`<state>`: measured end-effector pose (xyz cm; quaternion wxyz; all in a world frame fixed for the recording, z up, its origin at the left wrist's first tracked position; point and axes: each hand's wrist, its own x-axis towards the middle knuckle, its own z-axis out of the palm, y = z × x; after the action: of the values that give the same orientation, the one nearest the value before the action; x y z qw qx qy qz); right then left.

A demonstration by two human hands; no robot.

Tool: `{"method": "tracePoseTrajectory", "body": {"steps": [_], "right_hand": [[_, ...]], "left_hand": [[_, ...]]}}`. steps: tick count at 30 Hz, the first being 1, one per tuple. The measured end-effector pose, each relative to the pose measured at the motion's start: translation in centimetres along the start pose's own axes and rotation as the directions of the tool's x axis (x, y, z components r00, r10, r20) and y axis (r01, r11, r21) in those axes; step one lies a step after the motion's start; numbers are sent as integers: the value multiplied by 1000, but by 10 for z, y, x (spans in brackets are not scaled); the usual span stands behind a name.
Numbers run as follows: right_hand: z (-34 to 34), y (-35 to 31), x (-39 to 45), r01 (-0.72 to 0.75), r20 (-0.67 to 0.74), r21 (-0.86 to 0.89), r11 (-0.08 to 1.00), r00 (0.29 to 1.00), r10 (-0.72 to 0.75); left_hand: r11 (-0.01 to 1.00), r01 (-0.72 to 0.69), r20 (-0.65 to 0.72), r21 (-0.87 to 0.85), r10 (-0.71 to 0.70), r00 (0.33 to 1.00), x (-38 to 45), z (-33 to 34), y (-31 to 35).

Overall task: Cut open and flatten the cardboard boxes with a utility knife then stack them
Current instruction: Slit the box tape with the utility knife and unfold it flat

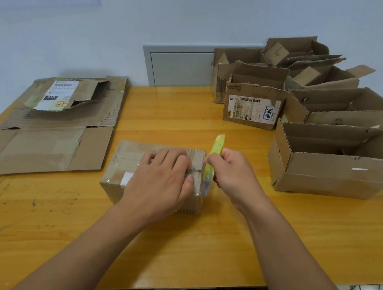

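A small taped cardboard box (129,159) sits in the middle of the wooden table (170,230). My left hand (161,180) lies on its top with fingers spread, thumb at the right edge. My right hand (233,175) grips a yellow-green utility knife (213,159), held upright against the box's right end. The blade's tip is hidden behind loose clear tape. A stack of flattened boxes (47,129) lies at the left.
Several open, empty cardboard boxes (335,165) stand at the right and back right, one with a shipping label (252,112). A grey wall panel (178,66) is behind the table. Cables lie on the floor at the lower right.
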<state>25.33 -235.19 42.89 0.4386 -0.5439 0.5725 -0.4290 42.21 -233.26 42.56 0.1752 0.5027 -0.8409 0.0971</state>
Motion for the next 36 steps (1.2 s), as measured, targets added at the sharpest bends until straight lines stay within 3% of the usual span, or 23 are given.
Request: {"method": "tracePoseTrajectory", "body": {"steps": [6, 21, 23, 28, 32, 36], "right_hand": [[3, -6, 7, -4, -42, -95, 995, 999, 0], [2, -9, 32, -26, -117, -59, 998, 993, 19], [0, -9, 32, -21, -104, 2, 1000, 994, 21], [-14, -4, 16, 47, -210, 427, 903, 976, 49], [-15, 5, -3, 195, -251, 498, 845, 965, -74], [-12, 13, -11, 313, -257, 298, 902, 936, -240]], "left_hand": [[1000, 0, -15, -22, 0, 1000, 0, 0, 0], [998, 15, -22, -69, -17, 1000, -1, 0, 0], [997, 19, -13, -80, -21, 1000, -1, -1, -1], [999, -18, -1, -35, 18, 1000, -3, -1, -2], [998, -61, -40, -27, 60, 997, -5, -1, -6], [988, -128, -107, -84, 119, 987, -6, -2, -12]]}}
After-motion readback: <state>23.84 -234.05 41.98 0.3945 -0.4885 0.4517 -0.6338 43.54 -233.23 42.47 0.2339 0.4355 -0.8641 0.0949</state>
